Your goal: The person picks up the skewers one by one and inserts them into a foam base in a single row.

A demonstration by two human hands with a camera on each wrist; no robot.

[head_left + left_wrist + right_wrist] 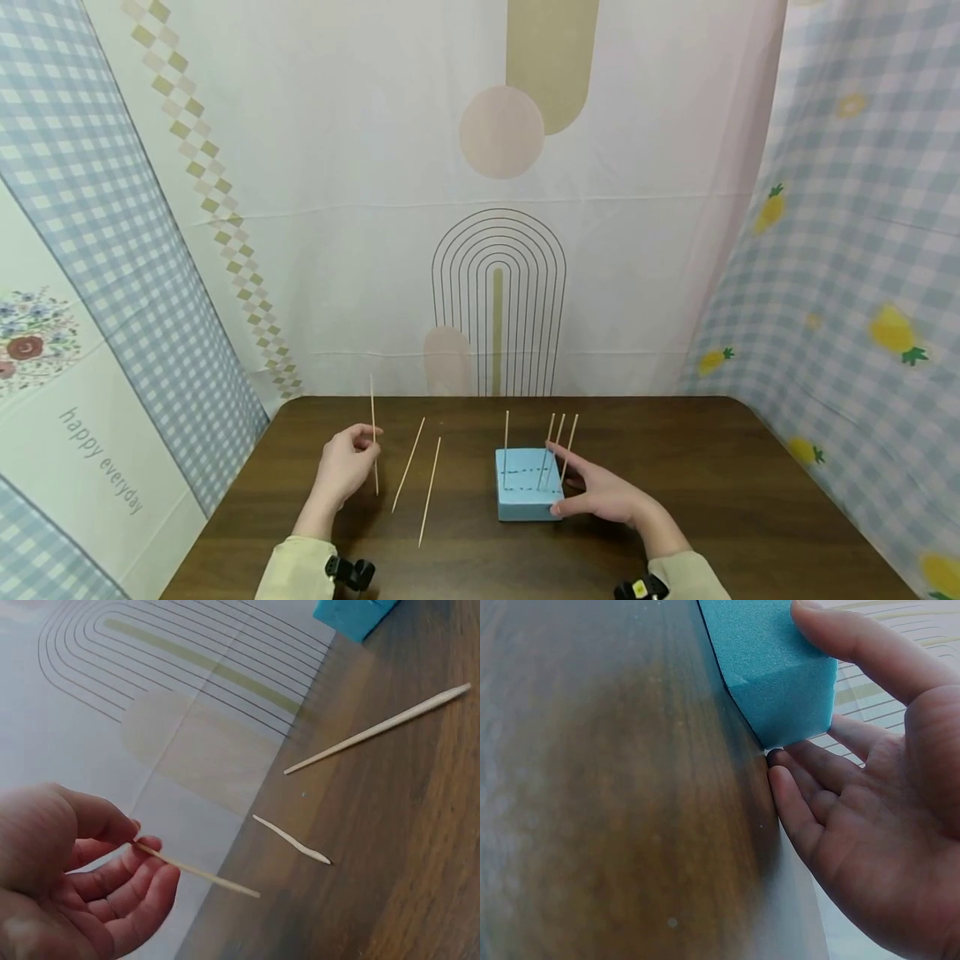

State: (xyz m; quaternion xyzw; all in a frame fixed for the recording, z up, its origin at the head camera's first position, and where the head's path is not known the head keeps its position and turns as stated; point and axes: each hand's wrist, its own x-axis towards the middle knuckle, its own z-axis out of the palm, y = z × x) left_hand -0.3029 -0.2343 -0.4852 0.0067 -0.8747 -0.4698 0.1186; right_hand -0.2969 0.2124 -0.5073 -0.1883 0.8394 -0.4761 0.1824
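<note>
Hands well apart. Left hand (350,462) pinches a thin wooden stick (372,408) roughly upright, clear of the others. Right hand (603,493) grips the blue foam block (521,510) at its right side, likely to steady it. Four planted sticks (506,437) stand in the block, three crowding the right fingers. Two loose sticks (429,492) lie on the wooden table (465,575), between left hand and block.

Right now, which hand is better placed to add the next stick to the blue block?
Left, I'd say: the left hand pinches a stick, beside two loose sticks. The right hand holds the blue block, so it looks better suited to steadying.
</note>
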